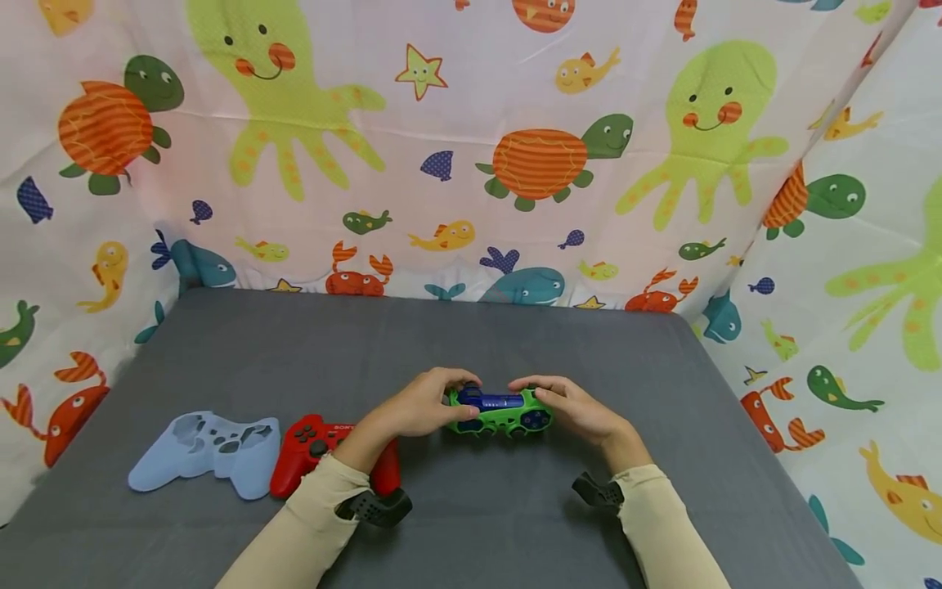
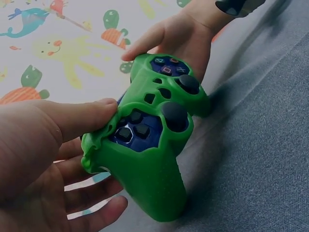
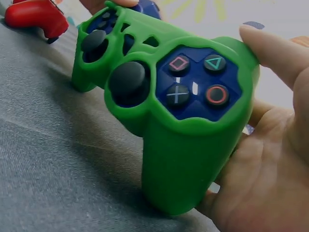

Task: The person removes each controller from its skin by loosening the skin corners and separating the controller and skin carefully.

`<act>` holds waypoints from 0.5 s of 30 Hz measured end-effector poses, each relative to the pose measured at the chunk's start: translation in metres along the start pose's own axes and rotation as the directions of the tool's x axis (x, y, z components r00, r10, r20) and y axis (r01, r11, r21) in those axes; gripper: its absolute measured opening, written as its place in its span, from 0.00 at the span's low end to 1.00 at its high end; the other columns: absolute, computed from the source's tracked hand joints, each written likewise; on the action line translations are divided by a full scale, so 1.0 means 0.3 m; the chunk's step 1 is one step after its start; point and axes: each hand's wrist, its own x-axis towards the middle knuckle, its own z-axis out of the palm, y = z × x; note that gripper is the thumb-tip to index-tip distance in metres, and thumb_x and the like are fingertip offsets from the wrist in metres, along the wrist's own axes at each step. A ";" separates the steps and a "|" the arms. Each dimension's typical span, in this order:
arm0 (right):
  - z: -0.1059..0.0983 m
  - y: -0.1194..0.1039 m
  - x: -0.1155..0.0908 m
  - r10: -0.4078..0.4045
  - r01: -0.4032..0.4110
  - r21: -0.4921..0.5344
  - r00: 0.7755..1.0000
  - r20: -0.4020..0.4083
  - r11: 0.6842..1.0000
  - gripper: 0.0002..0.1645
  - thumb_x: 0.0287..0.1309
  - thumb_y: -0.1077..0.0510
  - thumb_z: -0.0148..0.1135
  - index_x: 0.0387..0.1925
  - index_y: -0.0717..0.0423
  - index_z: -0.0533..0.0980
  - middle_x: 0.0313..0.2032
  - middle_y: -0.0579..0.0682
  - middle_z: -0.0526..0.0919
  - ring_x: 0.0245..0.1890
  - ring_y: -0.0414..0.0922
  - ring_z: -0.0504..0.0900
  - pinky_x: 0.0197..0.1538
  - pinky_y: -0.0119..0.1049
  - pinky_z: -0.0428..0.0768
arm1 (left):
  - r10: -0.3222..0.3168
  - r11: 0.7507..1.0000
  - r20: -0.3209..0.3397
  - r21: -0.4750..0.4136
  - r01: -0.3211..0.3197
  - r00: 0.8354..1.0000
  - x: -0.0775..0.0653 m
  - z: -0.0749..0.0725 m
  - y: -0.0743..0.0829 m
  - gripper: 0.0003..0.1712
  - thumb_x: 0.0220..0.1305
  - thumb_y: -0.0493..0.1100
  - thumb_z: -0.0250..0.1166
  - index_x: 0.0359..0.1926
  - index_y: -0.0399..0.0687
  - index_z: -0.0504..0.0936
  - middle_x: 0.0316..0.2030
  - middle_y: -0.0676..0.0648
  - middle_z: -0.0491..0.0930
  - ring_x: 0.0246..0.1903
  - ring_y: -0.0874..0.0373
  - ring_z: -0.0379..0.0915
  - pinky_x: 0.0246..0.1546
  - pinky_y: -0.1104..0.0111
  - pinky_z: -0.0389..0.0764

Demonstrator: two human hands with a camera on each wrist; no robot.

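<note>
A blue game controller [image 1: 500, 401] in a green silicone cover [image 2: 149, 179] is between both hands, tilted just over the grey table. My left hand [image 1: 425, 402] grips its left end, thumb on the cover's edge and fingers behind. Beside that thumb the cover is bunched and wrinkled in the left wrist view. On the other end, my right hand [image 1: 585, 413] holds the controller with the thumb at the upper corner and fingers behind the grip. Symbol buttons [image 3: 178, 95] show through the cover's opening. Blue casing is bare along the far edge in the head view.
A red controller [image 1: 302, 446] lies on the grey table [image 1: 471, 515], partly hidden under my left forearm. Left of it is a light blue silicone cover [image 1: 193, 466]. A cloth [image 1: 456, 106] printed with sea animals hangs behind and at both sides.
</note>
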 end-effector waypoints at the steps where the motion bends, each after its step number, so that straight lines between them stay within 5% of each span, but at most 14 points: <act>1: 0.002 -0.002 -0.001 0.005 -0.005 -0.003 1.000 0.005 1.000 0.27 0.80 0.48 0.41 0.66 0.60 0.72 0.52 0.43 0.84 0.51 0.40 0.81 0.60 0.35 0.77 | 0.000 1.000 0.003 0.000 0.000 1.000 0.000 0.001 0.000 0.26 0.69 0.48 0.67 0.64 0.44 0.77 0.48 0.45 0.81 0.40 0.55 0.72 0.37 0.67 0.75; 6: 0.011 -0.024 -0.004 0.041 -0.040 -0.050 0.999 0.005 0.998 0.24 0.79 0.51 0.43 0.63 0.60 0.75 0.50 0.45 0.85 0.48 0.41 0.81 0.56 0.36 0.79 | 0.007 1.000 0.003 0.011 -0.007 1.000 -0.003 0.002 0.007 0.26 0.68 0.48 0.68 0.64 0.44 0.78 0.49 0.45 0.82 0.40 0.57 0.73 0.39 0.67 0.76; 15: 0.010 -0.068 -0.008 -0.005 -0.014 -0.341 0.999 -0.054 0.940 0.16 0.73 0.55 0.53 0.51 0.63 0.79 0.43 0.53 0.83 0.40 0.40 0.81 0.47 0.34 0.81 | 0.002 0.998 0.010 0.066 -0.003 1.000 -0.008 0.001 0.027 0.26 0.67 0.49 0.68 0.63 0.46 0.79 0.47 0.48 0.84 0.34 0.60 0.74 0.34 0.68 0.74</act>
